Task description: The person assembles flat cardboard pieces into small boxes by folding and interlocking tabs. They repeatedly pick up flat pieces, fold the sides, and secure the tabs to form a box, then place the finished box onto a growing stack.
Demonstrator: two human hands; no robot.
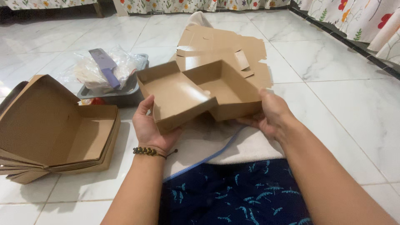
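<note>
Both arms reach forward, left hand (151, 129) and right hand (270, 113) closed in grip.

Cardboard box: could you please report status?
Both hands, left and right, grip the open cardboard box. Folded stack at left. Nothing blocking.

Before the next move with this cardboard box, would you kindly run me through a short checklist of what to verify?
1. Left hand grips the near-left corner of the open cardboard box: ok.
2. Right hand holds the box's right side: ok.
3. Both compartments of the box are empty inside: ok.
4. Box is held level: not ok, it tilts, left half lower.
5. Flat unfolded cardboard blanks lie behind it on the floor, within view: ok.
6. Stack of folded boxes sits apart at the left, not touching the held box: ok.
</note>
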